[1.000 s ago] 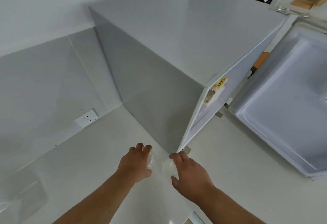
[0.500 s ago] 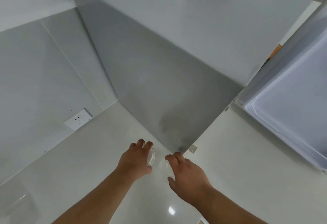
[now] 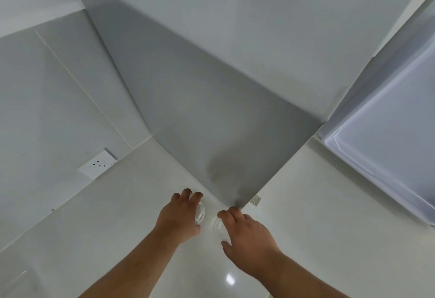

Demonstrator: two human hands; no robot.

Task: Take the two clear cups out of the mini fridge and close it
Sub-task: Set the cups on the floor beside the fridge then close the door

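Both clear cups are held low over the white floor [image 3: 306, 239], beside the mini fridge [image 3: 211, 121] corner — the left cup [image 3: 200, 213] is gripped by the left hand [image 3: 179, 217], the right cup [image 3: 217, 224] by the right hand [image 3: 247, 234]. The open fridge door [image 3: 388, 133] lies up and to the right — nearer the right hand, which is judged best placed to swing it shut.
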